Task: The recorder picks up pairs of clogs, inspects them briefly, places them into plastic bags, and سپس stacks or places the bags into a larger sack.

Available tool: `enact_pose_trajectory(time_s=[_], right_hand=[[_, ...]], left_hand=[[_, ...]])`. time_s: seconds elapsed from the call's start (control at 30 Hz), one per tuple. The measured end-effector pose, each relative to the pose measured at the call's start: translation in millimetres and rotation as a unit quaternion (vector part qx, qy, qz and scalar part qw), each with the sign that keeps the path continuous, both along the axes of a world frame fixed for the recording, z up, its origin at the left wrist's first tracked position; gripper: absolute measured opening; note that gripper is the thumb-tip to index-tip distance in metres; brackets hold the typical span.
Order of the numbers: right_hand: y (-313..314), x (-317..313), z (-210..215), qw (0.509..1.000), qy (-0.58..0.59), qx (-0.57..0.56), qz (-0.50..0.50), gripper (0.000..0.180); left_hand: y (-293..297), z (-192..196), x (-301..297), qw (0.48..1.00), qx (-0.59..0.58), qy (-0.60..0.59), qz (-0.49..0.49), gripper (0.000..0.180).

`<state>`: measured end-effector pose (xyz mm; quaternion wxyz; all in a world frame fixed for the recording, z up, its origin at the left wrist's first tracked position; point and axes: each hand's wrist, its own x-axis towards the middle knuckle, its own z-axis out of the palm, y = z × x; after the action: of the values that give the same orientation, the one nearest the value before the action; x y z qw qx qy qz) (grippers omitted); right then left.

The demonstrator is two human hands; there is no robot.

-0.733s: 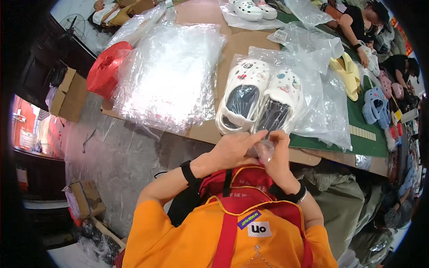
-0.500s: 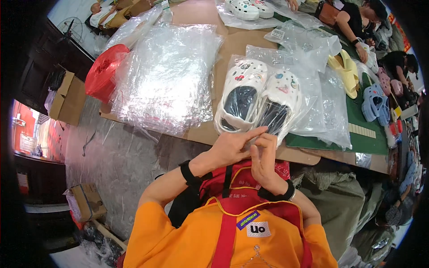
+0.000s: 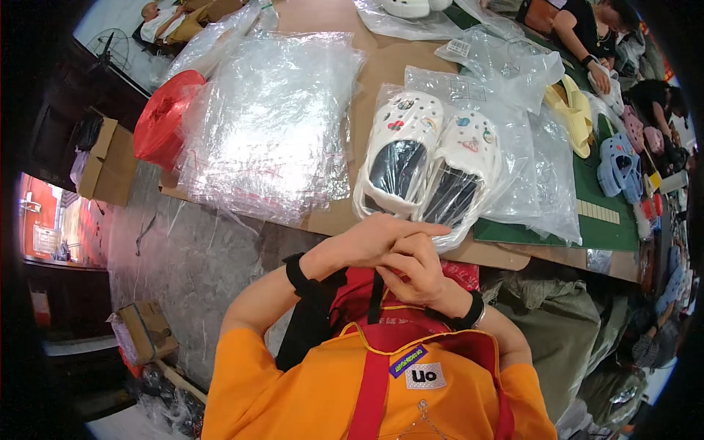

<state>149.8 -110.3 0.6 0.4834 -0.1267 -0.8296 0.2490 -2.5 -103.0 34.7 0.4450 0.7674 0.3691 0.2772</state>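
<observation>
My two hands meet just below the table's near edge, in front of my red apron. My left hand [image 3: 364, 243] lies with stretched fingers over my right hand [image 3: 415, 276], whose fingers are curled; nothing shows between them. Both wrists wear black bands. Right above the hands, a pair of white clogs [image 3: 425, 163] with small coloured charms lies toe-away in a clear plastic bag [image 3: 528, 176], its heels near my fingertips.
A thick stack of clear plastic bags [image 3: 271, 125] lies on the brown table [image 3: 381, 66] at the left, beside a red bag [image 3: 165, 117]. Yellow sandals [image 3: 576, 114] and blue clogs [image 3: 616, 165] lie on a green mat [image 3: 598, 231]. Another person [image 3: 587, 29] works at the far right. Cardboard boxes [image 3: 106, 161] stand on the floor.
My hands have come slightly down and closed together; the left hand's fingers now lie over the right. The small clear piece seen between them earlier no longer shows.
</observation>
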Motion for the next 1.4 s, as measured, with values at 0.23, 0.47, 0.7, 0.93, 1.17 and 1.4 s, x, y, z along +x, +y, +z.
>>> enact_pose_trajectory(time_s=[0.23,0.47,0.7,0.93,1.17,1.4], right_hand=[[-3,2,-7,0.999,0.043,-0.028,0.006,0.030],[1,6,7,0.998,0.049,0.045,0.013,0.027],[20,53,-2,0.985,-0.012,0.006,-0.171,0.041],[15,106,-27,0.937,-0.065,-0.152,-0.309,0.037],[-37,153,-31,0.878,-0.117,-0.138,-0.444,0.032],[-144,255,-88,0.724,-0.264,-0.252,-0.586,0.035]], left_hand=[[2,-5,4,0.999,0.015,0.040,0.004,0.044],[-4,-15,8,0.999,0.014,-0.021,0.037,0.033],[-10,-7,11,0.993,-0.022,0.006,0.118,0.019],[19,31,-25,0.940,0.081,-0.047,0.329,0.021],[59,99,-112,0.699,0.477,0.406,0.347,0.049],[162,165,-220,0.889,0.276,-0.066,0.360,0.043]])
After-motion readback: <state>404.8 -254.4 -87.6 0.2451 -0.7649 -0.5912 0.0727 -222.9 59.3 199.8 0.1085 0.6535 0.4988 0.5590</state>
